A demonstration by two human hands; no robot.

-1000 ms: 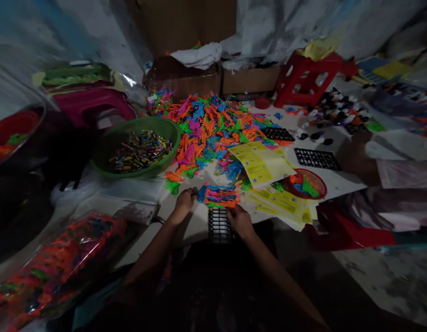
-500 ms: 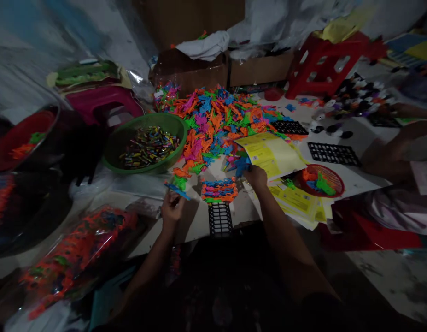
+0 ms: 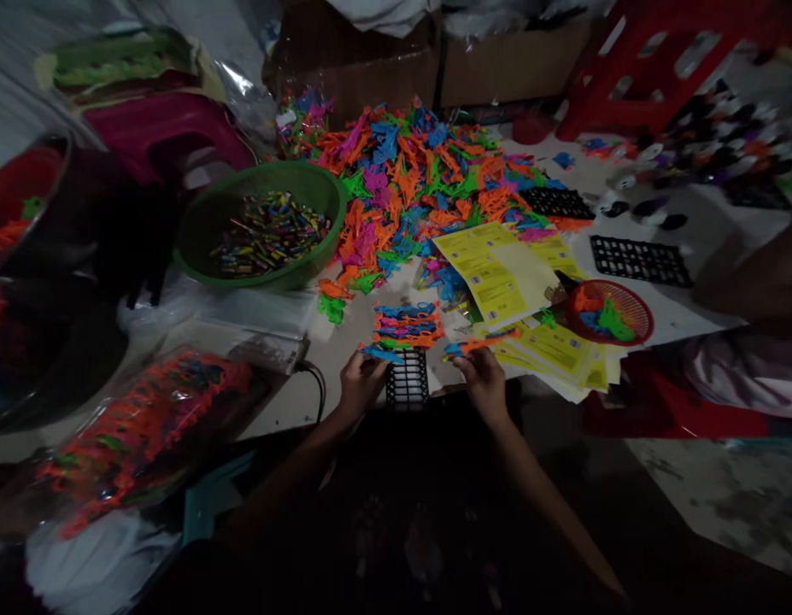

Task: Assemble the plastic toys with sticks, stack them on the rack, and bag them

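Note:
A black grid tray lies near the table's front edge, its far part covered by a row of orange, blue and pink plastic pieces. At the tray's left side my left hand pinches a blue plastic piece. To the right of the tray, my right hand is closed on orange and blue plastic pieces. Beyond both hands spreads a large heap of coloured plastic pieces. Yellow printed sheets lie right of the tray.
A green basin of small wrapped sticks stands at the left, with a filled plastic bag nearer. A red basket, another black tray and a person's arm are at the right. Cardboard boxes stand behind.
My left hand has moved right to the tray with the blue piece. My right hand has come back from beside the sheets, now holding orange and blue pieces. The view has shifted.

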